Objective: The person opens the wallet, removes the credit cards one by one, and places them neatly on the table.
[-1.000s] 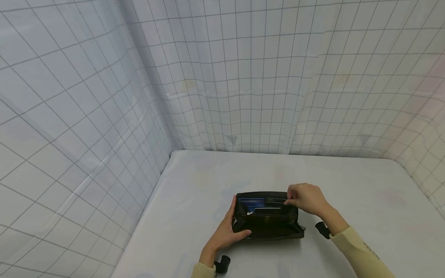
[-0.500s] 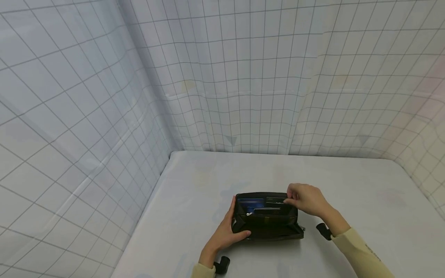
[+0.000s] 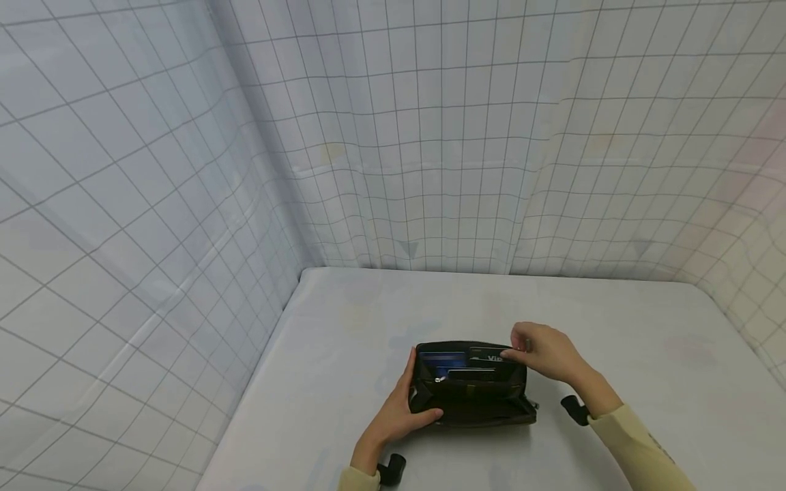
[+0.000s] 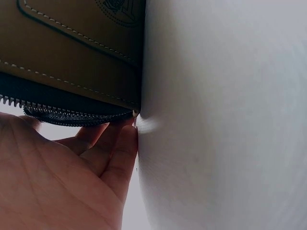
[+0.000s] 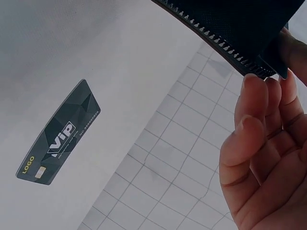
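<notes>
Wallet: a dark zip-round wallet (image 3: 473,392) sits wide open at the lower centre of the frame, on the white surface (image 3: 344,354), its compartments facing up
Left hand: the left hand (image 3: 396,412) holds the wallet by its left end, its grip clamped there with the thumb across the near front and the fingers along the side
Right hand: the right hand (image 3: 546,351) is at the wallet's upper right corner, its grip together on the Vip card (image 3: 485,356), thumb on the near face and the other fingers curled behind
Cards: the Vip card stands in the back pocket, just right of a blue card (image 3: 443,358); a small zip pull (image 3: 439,379) shows near the middle divider
Outer side: the left wrist view has brown material with pale stitching, a round stamp (image 4: 117,9) at the top and zip teeth (image 4: 12,101) at the left
Pale area: at the left of the right wrist view, a grey card (image 5: 60,134) reads "Vip" and "LOGO" (I cannot tell what it rests on)
Sleeves: yellowish sleeves (image 3: 641,447) enter from the bottom edge
Backdrop: a grid-lined white curtain (image 3: 399,136) fills the upper frame
</notes>
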### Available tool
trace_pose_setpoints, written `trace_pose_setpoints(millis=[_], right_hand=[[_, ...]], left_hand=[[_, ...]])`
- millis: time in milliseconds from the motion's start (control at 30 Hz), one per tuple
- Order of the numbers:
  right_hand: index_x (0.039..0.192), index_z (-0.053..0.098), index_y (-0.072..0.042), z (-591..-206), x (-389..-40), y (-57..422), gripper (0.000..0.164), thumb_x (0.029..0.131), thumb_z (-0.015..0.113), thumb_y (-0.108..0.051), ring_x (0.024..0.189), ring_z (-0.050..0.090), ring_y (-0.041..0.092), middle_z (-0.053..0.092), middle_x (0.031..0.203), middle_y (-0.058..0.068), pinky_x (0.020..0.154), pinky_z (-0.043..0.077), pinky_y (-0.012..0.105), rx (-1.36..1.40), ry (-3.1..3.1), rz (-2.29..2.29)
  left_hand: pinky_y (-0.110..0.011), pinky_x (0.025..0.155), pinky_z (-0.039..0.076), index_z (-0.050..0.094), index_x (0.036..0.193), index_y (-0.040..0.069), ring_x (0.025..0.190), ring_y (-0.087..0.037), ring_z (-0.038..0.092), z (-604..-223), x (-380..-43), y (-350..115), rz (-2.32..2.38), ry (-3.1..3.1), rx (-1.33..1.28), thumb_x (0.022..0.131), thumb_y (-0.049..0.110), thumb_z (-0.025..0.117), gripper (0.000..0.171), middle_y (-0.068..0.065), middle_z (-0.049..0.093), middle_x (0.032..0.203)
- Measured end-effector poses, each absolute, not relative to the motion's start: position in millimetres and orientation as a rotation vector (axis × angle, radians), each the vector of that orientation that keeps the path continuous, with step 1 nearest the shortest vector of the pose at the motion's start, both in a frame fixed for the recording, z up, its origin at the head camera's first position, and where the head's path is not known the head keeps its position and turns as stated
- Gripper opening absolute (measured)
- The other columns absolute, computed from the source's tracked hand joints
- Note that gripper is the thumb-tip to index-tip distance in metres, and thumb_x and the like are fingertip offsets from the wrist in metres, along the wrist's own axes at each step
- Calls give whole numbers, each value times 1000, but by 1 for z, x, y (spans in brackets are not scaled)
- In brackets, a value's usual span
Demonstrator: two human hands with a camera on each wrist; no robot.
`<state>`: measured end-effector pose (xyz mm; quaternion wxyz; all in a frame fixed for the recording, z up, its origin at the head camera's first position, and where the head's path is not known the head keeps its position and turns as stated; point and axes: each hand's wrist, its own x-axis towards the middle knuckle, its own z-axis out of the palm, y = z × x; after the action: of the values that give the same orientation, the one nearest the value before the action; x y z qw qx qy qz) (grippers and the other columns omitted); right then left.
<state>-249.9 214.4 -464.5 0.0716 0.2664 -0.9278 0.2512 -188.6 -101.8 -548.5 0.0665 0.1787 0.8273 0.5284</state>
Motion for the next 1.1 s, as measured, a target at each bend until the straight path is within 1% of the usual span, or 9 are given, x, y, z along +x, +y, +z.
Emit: trace_pose_setpoints(millis=[100, 233, 333, 467, 633, 700, 933, 1033, 1100], right_hand=[[73, 50, -23, -465, -250, 215, 29, 82, 75, -34, 54, 42, 4, 45, 64, -14, 48, 36, 26, 797, -2782, 761], [73, 50, -24, -465, -252, 215, 29, 82, 75, -34, 54, 42, 4, 45, 64, -15, 48, 37, 26, 777, -2781, 768], [73, 50, -24, -464, -252, 216, 28, 82, 75, -34, 53, 41, 5, 46, 64, -14, 47, 36, 26, 763, -2775, 786], [74, 50, -24, -465, -253, 216, 28, 82, 75, -34, 53, 41, 6, 46, 64, -13, 46, 36, 26, 747, -2771, 808], [77, 53, -24, -467, -252, 216, 25, 83, 73, -38, 53, 42, 6, 46, 64, -14, 47, 36, 26, 727, -2777, 827], [77, 54, -24, -468, -251, 216, 25, 83, 72, -41, 52, 41, 6, 46, 63, -14, 47, 36, 26, 722, -2773, 839], [75, 50, -22, -473, -247, 219, 35, 77, 77, -44, 54, 40, 6, 43, 64, -11, 50, 34, 27, 724, -2764, 883], [74, 48, -20, -475, -246, 220, 38, 75, 79, -43, 54, 39, 6, 42, 64, -10, 51, 34, 27, 718, -2773, 892], [74, 47, -20, -475, -245, 221, 38, 74, 80, -41, 54, 39, 6, 42, 63, -11, 50, 34, 27, 711, -2777, 889]], left_hand=[[-63, 101, 24, -6, 153, 30, 139, -35, 15, -549, -189, -102, 1601, 2490, 539, 80, 41, 75, 110, -3, 2, 157], [-62, 101, 24, -7, 152, 36, 140, -33, 14, -549, -189, -101, 1605, 2485, 540, 80, 41, 75, 109, -1, 1, 157], [-62, 102, 24, -8, 151, 38, 140, -33, 14, -549, -189, -101, 1604, 2483, 545, 81, 40, 74, 108, 0, 0, 157], [-62, 102, 24, -7, 152, 35, 140, -33, 14, -549, -189, -102, 1604, 2487, 552, 81, 39, 75, 109, -1, 1, 157], [-62, 101, 24, -7, 153, 31, 140, -33, 15, -549, -190, -102, 1594, 2497, 548, 80, 41, 75, 110, -1, 1, 157], [-62, 101, 24, -7, 153, 31, 140, -33, 14, -549, -190, -102, 1594, 2491, 546, 80, 41, 75, 109, -1, 1, 157], [-63, 101, 23, -9, 150, 40, 140, -33, 11, -547, -189, -103, 1610, 2455, 546, 82, 39, 73, 107, 1, -2, 157], [-62, 102, 23, -9, 150, 39, 141, -32, 11, -548, -189, -103, 1606, 2457, 553, 83, 39, 73, 106, 2, -3, 157], [-61, 102, 23, -9, 151, 36, 141, -32, 11, -548, -190, -103, 1611, 2458, 563, 83, 39, 73, 107, 1, -2, 157]])
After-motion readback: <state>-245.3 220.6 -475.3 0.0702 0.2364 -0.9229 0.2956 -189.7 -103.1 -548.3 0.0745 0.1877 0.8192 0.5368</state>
